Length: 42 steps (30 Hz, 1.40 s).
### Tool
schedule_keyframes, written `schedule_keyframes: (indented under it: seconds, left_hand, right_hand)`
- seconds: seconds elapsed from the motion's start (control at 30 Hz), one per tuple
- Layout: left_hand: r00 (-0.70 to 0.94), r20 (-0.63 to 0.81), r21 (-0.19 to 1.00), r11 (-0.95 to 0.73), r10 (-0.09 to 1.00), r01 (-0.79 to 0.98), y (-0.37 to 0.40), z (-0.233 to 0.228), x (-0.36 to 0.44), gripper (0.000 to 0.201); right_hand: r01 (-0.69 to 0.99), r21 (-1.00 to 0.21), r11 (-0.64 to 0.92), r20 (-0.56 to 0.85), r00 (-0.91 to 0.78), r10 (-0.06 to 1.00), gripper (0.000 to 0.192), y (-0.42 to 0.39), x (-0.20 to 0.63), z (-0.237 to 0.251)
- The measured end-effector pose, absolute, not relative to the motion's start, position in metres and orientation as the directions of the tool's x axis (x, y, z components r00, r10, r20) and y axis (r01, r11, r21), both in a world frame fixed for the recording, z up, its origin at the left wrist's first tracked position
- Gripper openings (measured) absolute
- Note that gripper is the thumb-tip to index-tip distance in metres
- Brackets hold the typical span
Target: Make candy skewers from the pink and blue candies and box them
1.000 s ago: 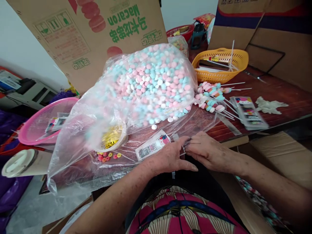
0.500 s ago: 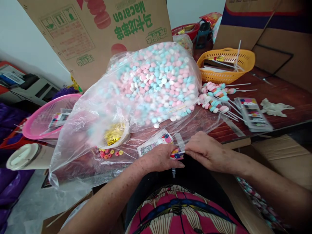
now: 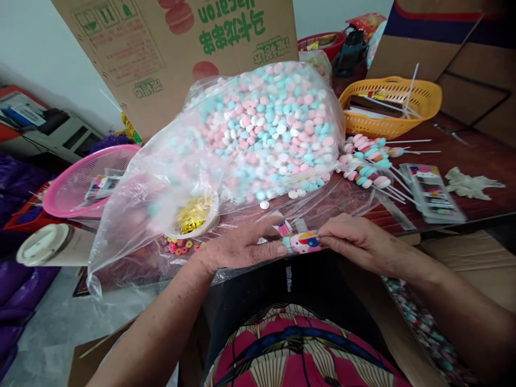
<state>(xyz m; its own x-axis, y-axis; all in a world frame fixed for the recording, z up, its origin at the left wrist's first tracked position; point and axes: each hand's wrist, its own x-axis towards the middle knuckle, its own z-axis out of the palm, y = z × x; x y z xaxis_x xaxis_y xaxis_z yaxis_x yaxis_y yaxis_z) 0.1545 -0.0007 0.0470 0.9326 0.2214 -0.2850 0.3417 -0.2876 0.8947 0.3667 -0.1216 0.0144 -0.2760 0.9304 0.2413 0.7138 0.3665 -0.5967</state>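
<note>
At table's near edge, left hand (image 3: pixel 242 250) and right hand (image 3: pixel 355 239) pinch one printed packet (image 3: pixel 304 242); finished candy skewers (image 3: pixel 365 161) lie far right, candy bag (image 3: pixel 266 129) still full.

The cardboard box (image 3: pixel 169 48) bears "Macaron", printed upside down in green

Soft, even daylight is filling the scene, leaving only faint shadows under the hands and along the worktop (image 3: pixel 463 156) edge. Pale glare is spreading across the clear plastic of the big candy bag (image 3: pixel 226 156), washing out its near left side. The wide lens is bending the cardboard box (image 3: pixel 173 54) and the frame edges outward, and the corners are looking slightly soft.
</note>
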Motion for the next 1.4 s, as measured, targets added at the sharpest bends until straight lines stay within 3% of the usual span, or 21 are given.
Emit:
schedule_keyframes:
  seconds: [0.07, 0.2, 0.37, 0.47, 0.57, 0.63, 0.73, 0.8, 0.9, 1.0, 1.07, 1.13, 1.23, 1.3, 1.4]
  left_hand:
    - [0.916, -0.372, 0.880, -0.257, 0.152, 0.400, 0.000, 0.046, 0.147, 0.036]
    - [0.871, -0.466, 0.875, -0.065, 0.153, 0.479, -0.015, 0.031, 0.148, 0.042]
    - [0.865, -0.486, 0.869, -0.033, 0.127, 0.494, -0.031, 0.023, 0.158, 0.041]
    - [0.867, -0.474, 0.880, 0.048, 0.154, 0.472, -0.035, 0.020, 0.164, 0.038]
    - [0.846, -0.466, 0.885, 0.144, 0.261, 0.443, -0.037, 0.013, 0.168, 0.035]
    - [0.823, -0.440, 0.896, 0.120, 0.360, 0.427, -0.038, 0.009, 0.169, 0.032]
    - [0.804, -0.314, 0.915, -0.065, 0.505, 0.398, -0.039, 0.005, 0.171, 0.032]
    - [0.798, -0.258, 0.903, -0.159, 0.544, 0.400, -0.040, 0.003, 0.173, 0.032]
    - [0.792, -0.290, 0.903, -0.119, 0.538, 0.412, -0.042, 0.001, 0.175, 0.030]
    - [0.715, -0.320, 0.922, 0.029, 0.621, 0.387, -0.042, 0.001, 0.178, 0.031]
    - [0.663, -0.308, 0.923, 0.044, 0.683, 0.383, -0.041, 0.001, 0.180, 0.033]
    - [0.661, -0.250, 0.912, -0.057, 0.708, 0.406, -0.042, -0.001, 0.181, 0.033]
    - [0.650, -0.195, 0.907, -0.116, 0.735, 0.404, -0.046, -0.005, 0.181, 0.027]
    - [0.654, -0.286, 0.944, 0.088, 0.701, 0.318, -0.048, -0.007, 0.178, 0.027]
    - [0.788, -0.412, 0.891, 0.382, 0.458, 0.244, -0.044, -0.004, 0.172, 0.041]
  right_hand:
    - [0.714, -0.597, 0.367, 0.256, -0.264, 0.930, 0.027, -0.123, 0.372, 0.017]
    - [0.741, -0.522, 0.423, 0.279, -0.320, 0.905, 0.029, -0.122, 0.373, 0.020]
    - [0.758, -0.440, 0.482, 0.219, -0.429, 0.876, 0.031, -0.117, 0.369, 0.025]
    - [0.759, -0.414, 0.503, 0.182, -0.472, 0.862, 0.030, -0.111, 0.367, 0.029]
    - [0.775, -0.418, 0.474, 0.213, -0.424, 0.880, 0.026, -0.106, 0.371, 0.032]
    - [0.777, -0.451, 0.438, 0.238, -0.369, 0.899, 0.025, -0.105, 0.375, 0.031]
    - [0.780, -0.494, 0.384, 0.207, -0.323, 0.923, 0.028, -0.107, 0.376, 0.025]
    - [0.788, -0.519, 0.332, 0.188, -0.274, 0.943, 0.029, -0.109, 0.372, 0.020]
    - [0.741, -0.617, 0.265, 0.210, -0.170, 0.963, 0.027, -0.108, 0.365, 0.012]
    - [0.511, -0.848, 0.141, 0.213, 0.085, 0.973, 0.019, -0.107, 0.361, 0.004]
    - [0.311, -0.949, 0.055, 0.123, 0.202, 0.972, 0.027, -0.108, 0.356, -0.003]
    - [0.221, -0.975, 0.009, 0.043, 0.147, 0.988, 0.028, -0.111, 0.345, -0.011]
    - [0.248, -0.969, 0.007, 0.019, 0.045, 0.999, 0.023, -0.115, 0.326, -0.019]
    - [0.293, -0.956, 0.016, 0.043, 0.086, 0.995, 0.028, -0.118, 0.317, -0.019]
    - [0.301, -0.954, -0.005, 0.028, 0.105, 0.994, 0.024, -0.120, 0.311, -0.015]
